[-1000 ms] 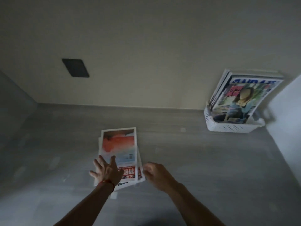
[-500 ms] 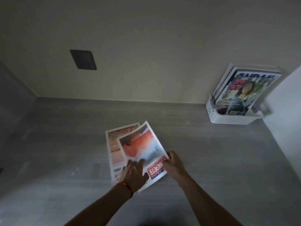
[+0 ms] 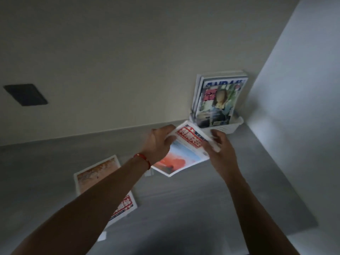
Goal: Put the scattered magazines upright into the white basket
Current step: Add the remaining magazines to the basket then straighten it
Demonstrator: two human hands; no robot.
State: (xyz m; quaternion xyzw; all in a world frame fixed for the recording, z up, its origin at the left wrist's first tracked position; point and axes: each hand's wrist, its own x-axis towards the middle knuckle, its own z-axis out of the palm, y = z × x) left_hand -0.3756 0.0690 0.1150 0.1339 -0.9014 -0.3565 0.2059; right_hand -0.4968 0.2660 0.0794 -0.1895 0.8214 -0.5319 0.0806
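Above grey matte floor (image 3: pixel 184 208), hands grip glossy rectangular magazine (image 3: pixel 184 153).

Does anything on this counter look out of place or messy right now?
Yes: one magazine lies flat and skewed on the grey counter, partly under the left forearm, while others stand in the white basket. Both hands hold another magazine in the air.

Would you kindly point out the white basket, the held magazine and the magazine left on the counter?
basket (image 3: pixel 232 128): head view, front wall.
held magazine (image 3: pixel 185 151): head view, cover's middle.
counter magazine (image 3: pixel 97 171): head view, upper cover.
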